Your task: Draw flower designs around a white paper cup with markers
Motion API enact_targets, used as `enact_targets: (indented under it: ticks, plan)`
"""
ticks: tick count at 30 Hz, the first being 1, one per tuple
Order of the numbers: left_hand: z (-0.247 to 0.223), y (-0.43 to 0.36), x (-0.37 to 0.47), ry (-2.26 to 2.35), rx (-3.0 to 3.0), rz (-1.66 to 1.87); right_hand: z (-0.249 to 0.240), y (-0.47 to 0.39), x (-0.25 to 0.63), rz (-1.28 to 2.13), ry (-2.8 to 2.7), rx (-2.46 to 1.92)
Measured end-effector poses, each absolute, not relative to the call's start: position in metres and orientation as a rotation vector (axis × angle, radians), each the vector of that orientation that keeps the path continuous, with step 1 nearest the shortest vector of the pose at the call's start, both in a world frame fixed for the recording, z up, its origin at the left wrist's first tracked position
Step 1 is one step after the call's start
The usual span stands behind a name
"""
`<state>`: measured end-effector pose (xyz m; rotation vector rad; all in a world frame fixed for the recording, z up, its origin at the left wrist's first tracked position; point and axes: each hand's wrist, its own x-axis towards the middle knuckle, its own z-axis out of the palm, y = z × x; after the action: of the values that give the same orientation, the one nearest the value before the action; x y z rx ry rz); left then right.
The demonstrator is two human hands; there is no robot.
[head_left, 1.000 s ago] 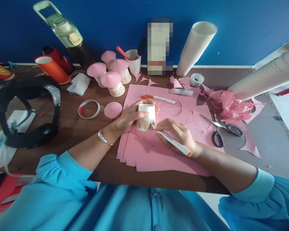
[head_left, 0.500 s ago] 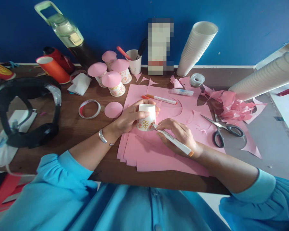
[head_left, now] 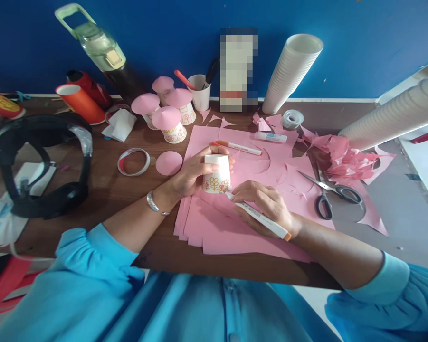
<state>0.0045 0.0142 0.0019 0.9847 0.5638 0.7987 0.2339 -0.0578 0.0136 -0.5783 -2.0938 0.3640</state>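
Observation:
My left hand (head_left: 194,172) is closed around a white paper cup (head_left: 217,172), turned with its narrow end up. Orange and red flowers are drawn along the cup's lower band. In my right hand (head_left: 265,202) is a white marker with an orange end (head_left: 263,219), its tip just off the cup's lower right edge. Under both hands lie stacked sheets of pink paper (head_left: 231,237). An orange-capped marker (head_left: 238,147) rests on the sheets beyond the cup, close to a glue stick (head_left: 271,137).
Several small cups with pink cone tops (head_left: 169,121) stand at the back left. A pink disc (head_left: 168,163) and a tape roll (head_left: 133,162) lie left of my hands. Scissors (head_left: 328,190) and crumpled pink scraps (head_left: 352,159) are on the right, with stacked white cups (head_left: 292,71) behind.
My right hand and the marker have moved slightly down, drawing the tip away from the cup's edge. The cup has turned a little in my left hand.

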Motion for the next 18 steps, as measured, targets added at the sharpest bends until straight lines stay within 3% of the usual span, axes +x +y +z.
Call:
enact_targets:
  ticks: [18]
  plan:
    - [0.0066,0.0146,0.0061,0.735,0.975,0.820,0.0131,-0.0585,0.2352,0.438,-2.112,-0.536]
